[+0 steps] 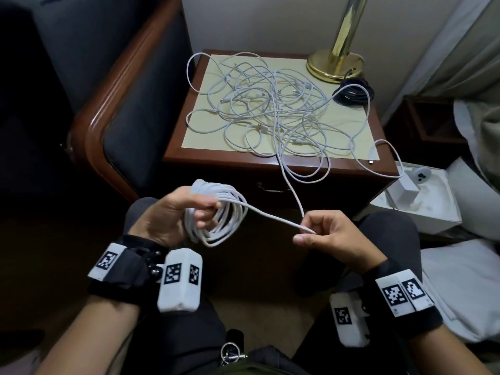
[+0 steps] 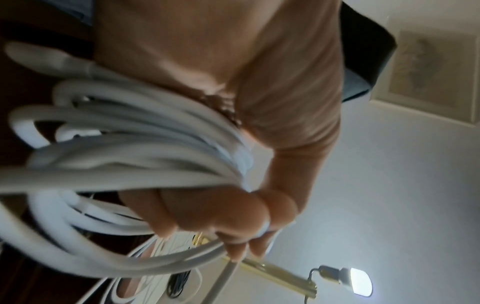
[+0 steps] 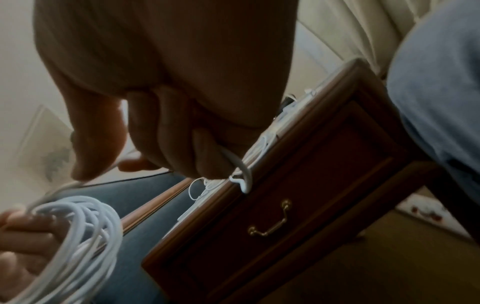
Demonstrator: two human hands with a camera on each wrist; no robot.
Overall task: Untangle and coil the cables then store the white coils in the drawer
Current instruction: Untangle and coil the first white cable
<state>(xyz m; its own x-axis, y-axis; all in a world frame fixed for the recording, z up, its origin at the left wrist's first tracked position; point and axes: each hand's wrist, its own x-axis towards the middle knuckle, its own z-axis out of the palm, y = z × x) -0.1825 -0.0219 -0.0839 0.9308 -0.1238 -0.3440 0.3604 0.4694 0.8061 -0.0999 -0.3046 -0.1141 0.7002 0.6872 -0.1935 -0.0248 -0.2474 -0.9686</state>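
My left hand (image 1: 186,212) grips a white coil (image 1: 216,212) of several loops in front of the nightstand; the left wrist view shows the coil (image 2: 124,148) wrapped under curled fingers (image 2: 221,218). A taut white cable strand (image 1: 273,216) runs from it to my right hand (image 1: 311,231), which pinches it between thumb and fingers. From there the strand climbs to a tangle of white cables (image 1: 270,109) on the nightstand top (image 1: 194,136). The drawer (image 3: 272,222), with a brass handle (image 3: 270,224), is closed.
A black coiled cable (image 1: 354,93) lies by a brass lamp base (image 1: 334,64) at the back right. An armchair (image 1: 121,104) stands to the left. A white box with a charger (image 1: 411,196) sits at the right beside bedding (image 1: 476,290).
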